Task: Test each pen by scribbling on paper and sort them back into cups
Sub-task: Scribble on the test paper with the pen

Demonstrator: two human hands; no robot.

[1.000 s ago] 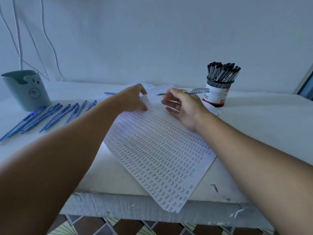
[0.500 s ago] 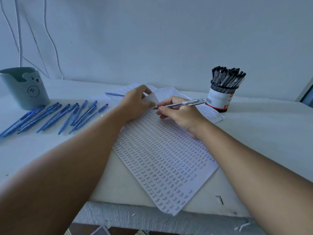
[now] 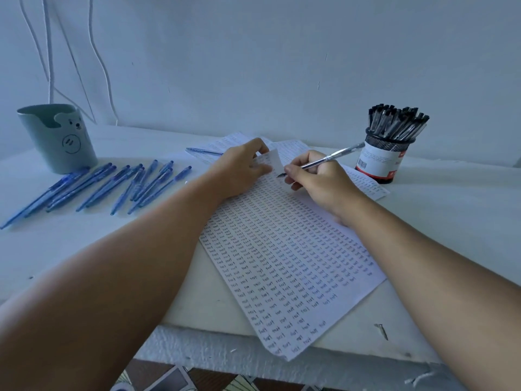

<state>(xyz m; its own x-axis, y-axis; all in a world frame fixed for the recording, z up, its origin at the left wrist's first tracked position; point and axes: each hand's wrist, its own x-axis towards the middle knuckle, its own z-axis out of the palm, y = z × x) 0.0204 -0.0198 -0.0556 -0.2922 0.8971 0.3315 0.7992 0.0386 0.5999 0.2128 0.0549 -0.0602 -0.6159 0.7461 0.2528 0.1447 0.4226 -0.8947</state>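
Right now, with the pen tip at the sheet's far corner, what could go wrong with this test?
1. The paper overhangs the table's front edge; only the left hand pins it, so it may shift.
2. Rows of marks nearly fill it, so a faint scribble from the pen in the right hand could be missed.

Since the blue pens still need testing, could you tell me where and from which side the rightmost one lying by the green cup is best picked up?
Judging by its pose, pinch the rightmost blue pen around mid-barrel, coming from above and from its right side. It lies flat and slanted on the table, and only that side is free; other pens crowd its left.
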